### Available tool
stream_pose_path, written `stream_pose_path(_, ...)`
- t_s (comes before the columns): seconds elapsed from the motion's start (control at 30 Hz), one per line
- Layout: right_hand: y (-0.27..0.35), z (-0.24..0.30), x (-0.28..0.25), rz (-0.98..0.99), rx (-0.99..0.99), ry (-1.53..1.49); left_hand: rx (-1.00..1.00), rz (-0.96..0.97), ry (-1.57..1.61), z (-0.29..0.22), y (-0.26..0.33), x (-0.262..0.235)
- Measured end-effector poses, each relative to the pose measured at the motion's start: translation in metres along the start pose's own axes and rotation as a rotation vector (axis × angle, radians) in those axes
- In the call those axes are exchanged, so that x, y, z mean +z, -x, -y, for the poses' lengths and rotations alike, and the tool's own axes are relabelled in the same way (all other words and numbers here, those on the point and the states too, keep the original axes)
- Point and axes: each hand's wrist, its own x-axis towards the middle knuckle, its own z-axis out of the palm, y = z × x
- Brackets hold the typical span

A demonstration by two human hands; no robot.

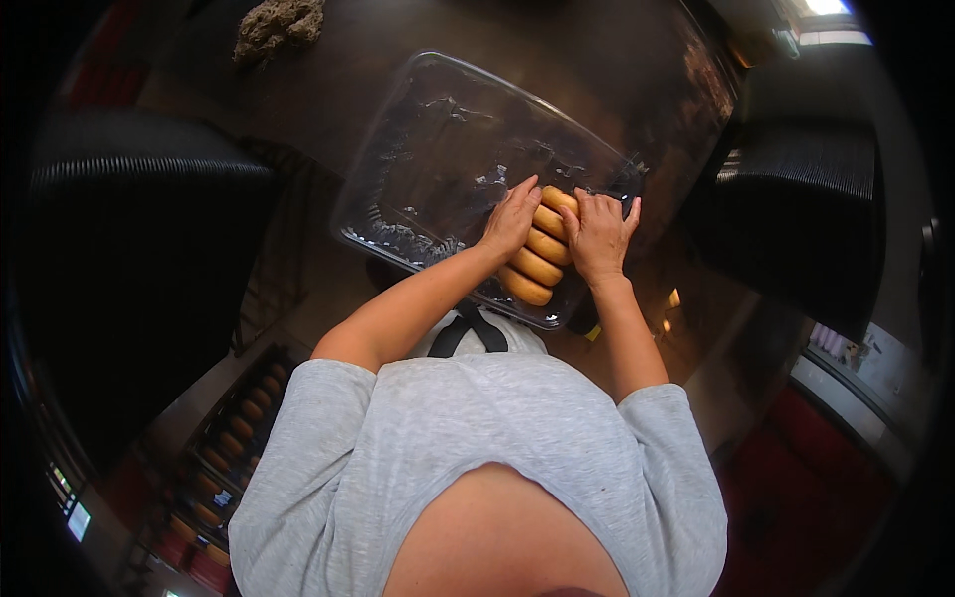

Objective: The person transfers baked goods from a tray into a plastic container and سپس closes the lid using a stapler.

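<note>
A row of several golden-brown bread rolls [546, 246] lies pressed side by side in the right part of a large clear plastic bin [423, 174]. Along the left side of the row, my left hand [511, 219] is pressed with its fingers together. My right hand [600, 234] holds the far right side, thumb against the rolls and fingers curled over the end roll. Between them the two hands squeeze the row. Part of the far rolls is hidden by my fingers.
The bin rests on a dark tabletop [343, 95]. A rough brownish lump [279, 28] sits at the far left. Tall stacks of black trays stand left [149, 164] and right [796, 174]. At lower left, dark trays hold more rolls [239, 430].
</note>
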Motion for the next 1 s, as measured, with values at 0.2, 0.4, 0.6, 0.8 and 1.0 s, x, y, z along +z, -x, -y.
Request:
stream_pose_path(0.2,-0.013,0.004,-0.011,-0.009,0.005,0.056,0.190,0.020,0.005,-0.036,0.045,-0.032)
stream_pose_path(0.4,-0.112,0.044,-0.045,-0.211,-0.383,-0.248,0.174,-0.081,0.298,-0.076,0.073,-0.135)
stream_pose_path(0.6,-0.185,0.205,-0.025,0.229,-0.849,-0.899,0.291,-1.028,0.436,0.025,0.138,-0.188)
stream_pose_path(0.8,-0.033,0.467,-0.050,1.582,-0.912,-1.332,0.073,-1.749,0.702,0.047,0.370,-0.180)
stream_pose_path(1.0,0.145,0.637,-0.129,2.406,-0.529,-1.402,0.157,-2.442,0.627,0.012,0.501,-0.098)
